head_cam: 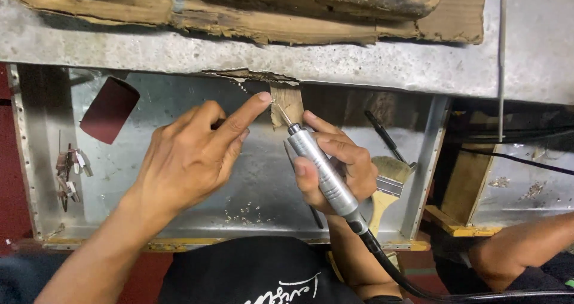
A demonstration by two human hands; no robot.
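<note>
**A:** Biggest thing we've got in view is the metal tray [179,178], a shallow galvanized drawer sort of thing, filling the middle of the shot under the grey concrete bench edge [359,61]. Torn cardboard [287,32] lies on top of that at 12 o'clock.

**B:** Yep. Then our left hand [191,157], just left of centre: index finger stretched out toward 1 o'clock, the rest loosely curled, gripping nothing we can make out. Its fingertip sits right beside the wooden block [288,103] sticking down from the bench edge.

**A:** Our right hand [335,166] is wrapped around the silver rotary handpiece [320,172], held like a pen, the thin bit at its tip pointing to 11 o'clock and touching or nearly touching that block. Can't tell which. Black flexible shaft [394,274] trails off to 5 o'clock.

**B:** Smaller stuff: a dark red sandpaper roll [109,109] at 10 o'clock in the tray, a paintbrush [385,181] at 3 o'clock behind the right hand, a bunch of keys [70,172] at 9 o'clock. Somebody else's arm [514,253] at 4 o'clock.
</note>
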